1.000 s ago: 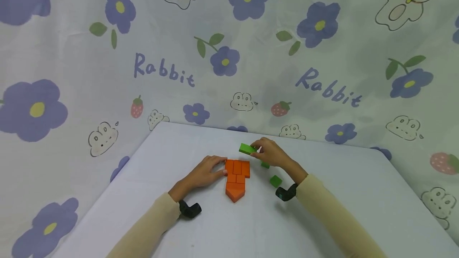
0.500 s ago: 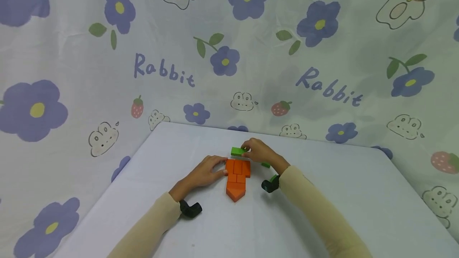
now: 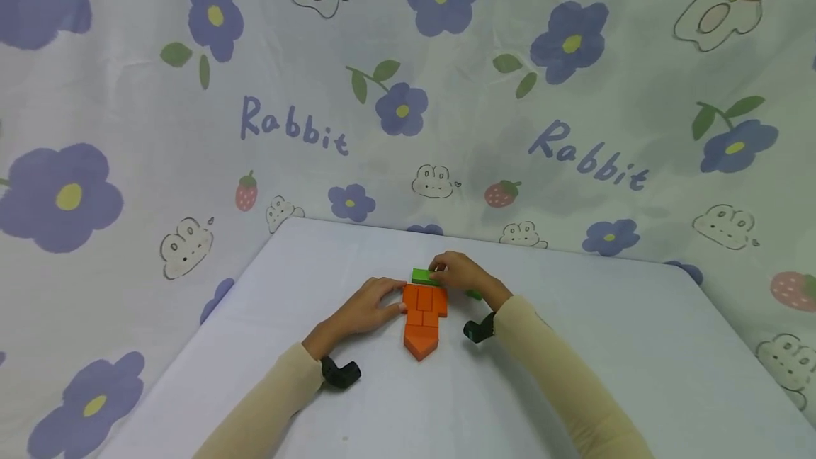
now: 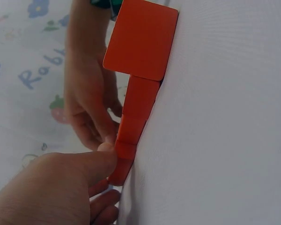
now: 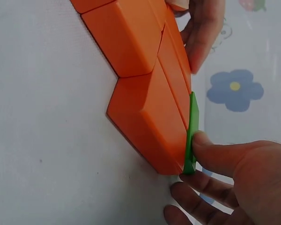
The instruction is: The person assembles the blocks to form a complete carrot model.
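Several orange blocks [image 3: 423, 317] lie flat against each other in the middle of the table, with a pointed end toward me. My right hand [image 3: 462, 272] pinches a long green block [image 3: 422, 276] along their far edge. In the right wrist view, the thumb lies on one face of this green block [image 5: 192, 136], which stands against the orange blocks [image 5: 154, 108]. My left hand [image 3: 365, 307] rests at the left side of the orange group, thumb and forefinger touching its far left corner. In the left wrist view, the left thumb [image 4: 96, 164] touches the orange side.
Partly hidden behind the right wrist is a small green block [image 3: 474, 295] on the white tabletop [image 3: 637, 346]. A patterned cloth [image 3: 357, 41] hangs behind the table. Each wrist wears a black camera, such as the left wrist camera [image 3: 341, 374].
The right hand has carried the green block left, then down toward me, up to the far edge of the orange blocks. The right forearm now hides a green cube. The left hand has stayed put.
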`<state>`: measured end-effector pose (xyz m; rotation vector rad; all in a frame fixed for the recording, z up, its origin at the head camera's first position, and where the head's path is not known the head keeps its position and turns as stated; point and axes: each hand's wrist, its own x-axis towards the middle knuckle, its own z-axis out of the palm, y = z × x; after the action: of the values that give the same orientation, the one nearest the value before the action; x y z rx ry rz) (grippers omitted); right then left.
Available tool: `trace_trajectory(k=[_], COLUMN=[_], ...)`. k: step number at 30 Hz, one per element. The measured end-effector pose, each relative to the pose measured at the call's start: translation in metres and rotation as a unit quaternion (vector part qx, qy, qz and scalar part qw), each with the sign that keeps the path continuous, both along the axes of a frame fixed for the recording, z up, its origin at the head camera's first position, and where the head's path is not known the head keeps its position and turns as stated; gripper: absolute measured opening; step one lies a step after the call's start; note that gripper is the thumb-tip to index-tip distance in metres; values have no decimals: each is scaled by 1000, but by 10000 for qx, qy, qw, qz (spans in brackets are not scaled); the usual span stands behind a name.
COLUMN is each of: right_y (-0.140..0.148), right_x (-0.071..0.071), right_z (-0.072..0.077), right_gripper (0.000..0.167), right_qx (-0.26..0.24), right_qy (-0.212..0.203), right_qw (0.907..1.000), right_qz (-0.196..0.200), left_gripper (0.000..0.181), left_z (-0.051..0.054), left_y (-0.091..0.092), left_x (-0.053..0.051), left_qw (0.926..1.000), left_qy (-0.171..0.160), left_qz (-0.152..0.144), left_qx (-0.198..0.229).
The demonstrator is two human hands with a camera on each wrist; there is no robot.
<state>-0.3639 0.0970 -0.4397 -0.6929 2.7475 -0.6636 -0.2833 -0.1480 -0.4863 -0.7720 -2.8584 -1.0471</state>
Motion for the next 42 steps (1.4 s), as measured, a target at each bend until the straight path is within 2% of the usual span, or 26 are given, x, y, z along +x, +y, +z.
trace_trajectory(k=[9, 17, 30, 42], right_y=[2, 3, 4, 4], right_x=[4, 6, 4, 5], right_z=[2, 2, 2, 0], right_gripper=[19, 19, 20, 20], right_qx=[37, 14, -26, -66], right_qy=[-179, -337, -221, -281], right_qw=[9998, 9994, 9997, 9996], right_qz=[51, 43, 48, 70], left_gripper=[54, 54, 53, 53], left_z=[-3, -4, -3, -4], left_y=[1, 1, -1, -1], left_x=[-3, -1, -5, -3], left_qw=[9999, 10000, 9999, 10000], left_qy=[69, 14, 82, -16], left_qz=[-36, -6, -50, 2], left_qx=[-74, -9, -47, -26])
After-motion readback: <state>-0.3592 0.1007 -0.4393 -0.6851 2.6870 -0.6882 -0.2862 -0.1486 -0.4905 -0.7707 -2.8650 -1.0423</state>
